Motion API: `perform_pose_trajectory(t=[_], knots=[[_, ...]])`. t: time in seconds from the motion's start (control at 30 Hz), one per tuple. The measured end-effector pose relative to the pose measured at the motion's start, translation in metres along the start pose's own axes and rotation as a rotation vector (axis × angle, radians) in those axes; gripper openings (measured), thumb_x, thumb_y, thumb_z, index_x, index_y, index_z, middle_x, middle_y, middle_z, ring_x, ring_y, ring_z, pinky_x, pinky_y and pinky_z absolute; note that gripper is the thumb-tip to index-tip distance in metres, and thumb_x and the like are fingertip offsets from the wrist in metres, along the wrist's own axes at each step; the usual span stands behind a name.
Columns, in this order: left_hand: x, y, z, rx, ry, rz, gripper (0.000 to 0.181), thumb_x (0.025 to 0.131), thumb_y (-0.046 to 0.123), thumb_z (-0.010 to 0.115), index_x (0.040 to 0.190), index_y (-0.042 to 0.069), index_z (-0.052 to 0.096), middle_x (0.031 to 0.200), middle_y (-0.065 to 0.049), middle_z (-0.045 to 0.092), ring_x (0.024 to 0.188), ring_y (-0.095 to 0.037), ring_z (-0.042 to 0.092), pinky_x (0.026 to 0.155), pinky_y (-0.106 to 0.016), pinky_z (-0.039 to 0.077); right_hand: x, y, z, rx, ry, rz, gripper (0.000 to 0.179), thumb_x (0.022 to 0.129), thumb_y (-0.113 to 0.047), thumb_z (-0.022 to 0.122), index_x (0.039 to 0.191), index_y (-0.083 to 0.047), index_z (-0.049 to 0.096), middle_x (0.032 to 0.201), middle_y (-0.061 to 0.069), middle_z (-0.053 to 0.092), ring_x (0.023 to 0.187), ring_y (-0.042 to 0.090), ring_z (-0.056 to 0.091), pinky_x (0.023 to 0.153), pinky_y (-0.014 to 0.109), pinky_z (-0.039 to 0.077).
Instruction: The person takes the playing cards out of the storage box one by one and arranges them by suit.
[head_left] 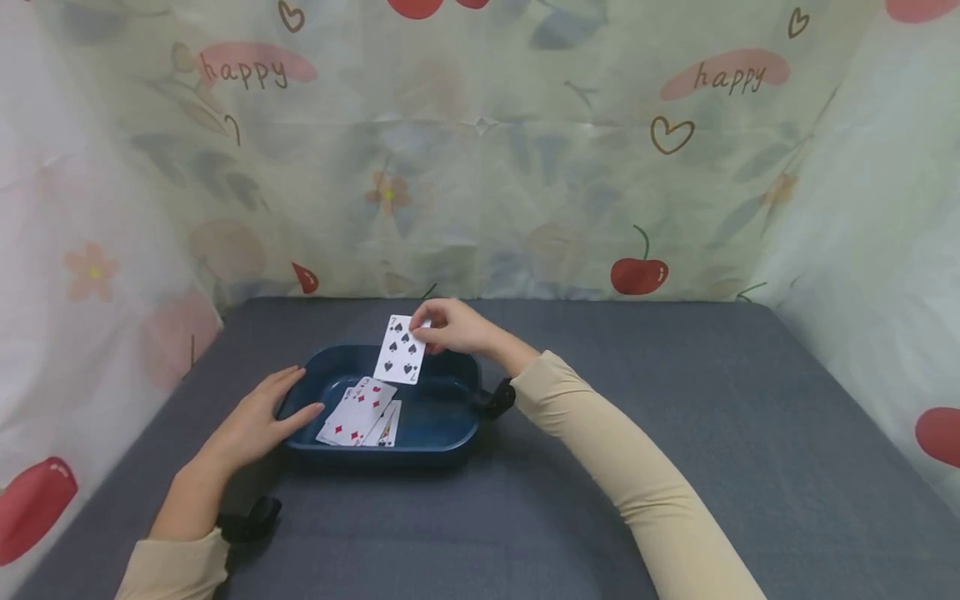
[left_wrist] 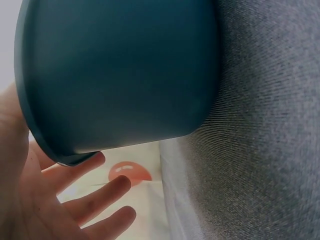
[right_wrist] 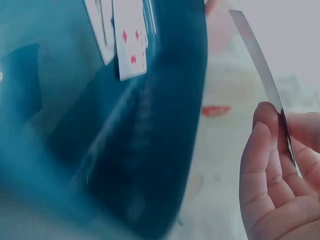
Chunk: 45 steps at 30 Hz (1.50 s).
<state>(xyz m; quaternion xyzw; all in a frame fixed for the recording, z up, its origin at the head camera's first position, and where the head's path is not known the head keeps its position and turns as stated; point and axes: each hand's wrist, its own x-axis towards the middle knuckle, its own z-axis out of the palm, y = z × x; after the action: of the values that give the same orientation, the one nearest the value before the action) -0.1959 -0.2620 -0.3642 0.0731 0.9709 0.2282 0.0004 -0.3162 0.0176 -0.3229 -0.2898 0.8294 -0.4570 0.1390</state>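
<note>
Here's the right hand up over the far rim of the dark blue, rounded-rectangular basin, thumb and fingers pinching a white paper playing card, the seven of spades, near its upper right. The card hangs face toward the person, its lower part over the basin's inside. In the right wrist view it shows edge-on, slightly bowed, so a light pinch looks best; squeezing harder could bend it further.

At the basin's left end, the left hand has its fingers spread and fairly straight against the rim, gripping nothing tightly. That gentle brace should suffice; a hard push might slide the basin along the dark grey cloth.

Inside the basin, toward its near left, lies a loose, overlapping pile of white cards, diamonds uppermost. Judging by the closeness, the seven's bottom edge needs lifting clear of both pile and rim.
</note>
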Motion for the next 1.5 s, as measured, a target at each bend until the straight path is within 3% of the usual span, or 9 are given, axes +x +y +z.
perform_pose_trajectory(t=[0.13,0.3,0.57,0.73,1.07,1.17,1.27,1.4,1.5], knots=[[-0.002,0.001,-0.002,-0.003,0.002,0.008,0.081,0.087,0.046,0.059,0.143,-0.004,0.029,0.147,-0.031,0.027,0.133,-0.050,0.026,0.103,-0.067,0.026,-0.011,0.009,-0.021,0.042,0.056,0.030,0.019,0.091,-0.008,0.056,0.107,0.000,0.061,0.100,0.015,0.064,0.073,0.012,0.060,0.065,0.023,0.053],[-0.002,0.002,-0.002,0.009,-0.004,0.007,0.084,0.085,0.050,0.060,0.143,-0.003,0.030,0.147,-0.030,0.027,0.133,-0.049,0.027,0.103,-0.067,0.027,-0.026,0.021,-0.046,0.088,0.110,0.094,0.024,0.091,-0.008,0.052,0.114,-0.001,0.058,0.109,0.017,0.060,0.085,0.017,0.062,0.075,0.033,0.056],[-0.003,0.001,-0.001,0.021,-0.004,0.025,0.086,0.083,0.051,0.061,0.143,-0.003,0.031,0.147,-0.029,0.027,0.133,-0.049,0.027,0.103,-0.067,0.027,-0.047,0.050,-0.073,0.086,0.230,0.180,0.029,0.089,-0.008,0.053,0.118,-0.005,0.055,0.114,0.017,0.054,0.095,0.023,0.058,0.080,0.034,0.054],[-0.003,0.003,0.001,0.044,-0.006,0.022,0.086,0.083,0.052,0.062,0.142,-0.003,0.032,0.148,-0.029,0.026,0.133,-0.048,0.028,0.102,-0.067,0.029,-0.054,0.066,-0.080,0.095,0.296,0.223,0.029,0.091,-0.010,0.053,0.118,-0.001,0.056,0.120,0.020,0.057,0.101,0.025,0.058,0.087,0.036,0.053],[-0.004,0.003,0.002,0.052,-0.002,0.013,0.085,0.083,0.052,0.061,0.143,-0.001,0.031,0.148,-0.028,0.027,0.133,-0.047,0.027,0.102,-0.067,0.028,-0.056,0.082,-0.077,0.069,0.352,0.291,0.032,0.092,-0.008,0.052,0.120,0.008,0.055,0.118,0.025,0.058,0.094,0.023,0.060,0.077,0.029,0.052],[-0.003,0.002,0.002,0.050,0.002,0.018,0.085,0.083,0.051,0.061,0.143,-0.001,0.031,0.148,-0.027,0.027,0.133,-0.047,0.027,0.103,-0.066,0.028,-0.043,0.113,-0.075,0.108,0.371,0.263,0.030,0.088,-0.008,0.056,0.116,0.005,0.059,0.109,0.022,0.062,0.087,0.020,0.062,0.075,0.030,0.054],[-0.003,0.002,0.002,0.052,0.005,0.022,0.085,0.083,0.051,0.061,0.143,-0.001,0.032,0.148,-0.027,0.028,0.133,-0.047,0.028,0.103,-0.066,0.028,-0.018,0.169,-0.079,0.160,0.363,0.192,0.026,0.084,-0.010,0.062,0.108,-0.002,0.065,0.097,0.016,0.067,0.079,0.017,0.064,0.067,0.029,0.054],[-0.003,0.001,0.002,0.055,0.006,0.019,0.085,0.083,0.052,0.060,0.143,-0.001,0.031,0.148,-0.027,0.028,0.134,-0.047,0.028,0.103,-0.066,0.028,0.021,0.245,-0.083,0.156,0.356,0.165,0.021,0.082,-0.011,0.063,0.101,-0.009,0.068,0.087,0.010,0.069,0.071,0.016,0.065,0.058,0.029,0.053],[-0.003,0.001,0.002,0.055,0.008,0.014,0.085,0.083,0.052,0.060,0.143,-0.001,0.031,0.148,-0.027,0.027,0.134,-0.047,0.028,0.103,-0.066,0.028,0.026,0.250,-0.079,0.128,0.366,0.231,0.023,0.083,-0.009,0.060,0.105,-0.008,0.068,0.091,0.011,0.069,0.075,0.018,0.065,0.063,0.031,0.055]])
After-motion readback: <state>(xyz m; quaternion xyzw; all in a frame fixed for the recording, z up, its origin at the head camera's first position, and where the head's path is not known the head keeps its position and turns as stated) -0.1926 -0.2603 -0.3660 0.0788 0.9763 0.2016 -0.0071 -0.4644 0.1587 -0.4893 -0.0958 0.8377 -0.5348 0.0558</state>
